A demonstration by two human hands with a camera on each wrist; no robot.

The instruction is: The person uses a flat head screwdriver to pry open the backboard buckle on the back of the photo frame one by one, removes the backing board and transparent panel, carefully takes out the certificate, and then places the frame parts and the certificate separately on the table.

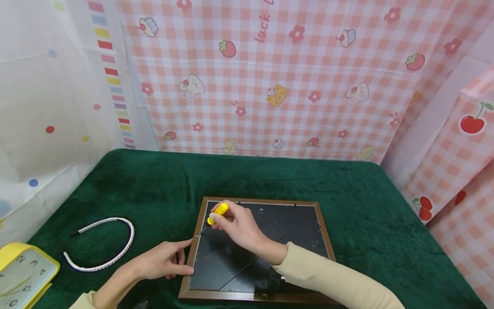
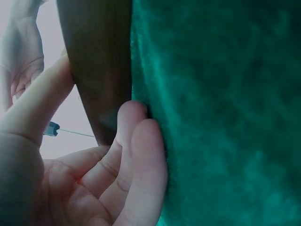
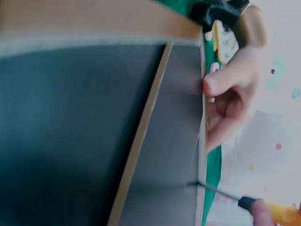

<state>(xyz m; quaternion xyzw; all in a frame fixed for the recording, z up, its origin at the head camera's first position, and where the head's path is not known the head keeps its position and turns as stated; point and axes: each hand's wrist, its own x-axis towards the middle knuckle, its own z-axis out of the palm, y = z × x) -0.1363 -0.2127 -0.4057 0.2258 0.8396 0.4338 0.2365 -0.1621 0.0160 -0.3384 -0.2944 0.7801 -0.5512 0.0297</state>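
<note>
Lower centre, your right hand [image 1: 239,225] pinches a screwdriver [image 1: 221,209]; your left hand [image 1: 164,259], thumb and forefinger apart, touches the wooden frame [image 1: 216,295]

The left hand [image 1: 164,261] lies at the picture frame's [image 1: 216,295] left side, thumb [image 1: 180,269] and forefinger [image 1: 181,244] touching it. The right hand [image 1: 242,227] pinches above its far-left part, forearm [image 1: 328,277] crossing its near-right corner.

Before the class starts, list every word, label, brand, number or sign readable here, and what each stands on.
"luck": pink checked backdrop, sideways; the next letter is cut off.
"2": yellow clock
"3": same clock
"4": same clock
"5": same clock
"6": same clock
Clock numeral at the picture's left edge: cut off, unsure.
Brown frame and yellow-handled tool: no readable text.
</note>
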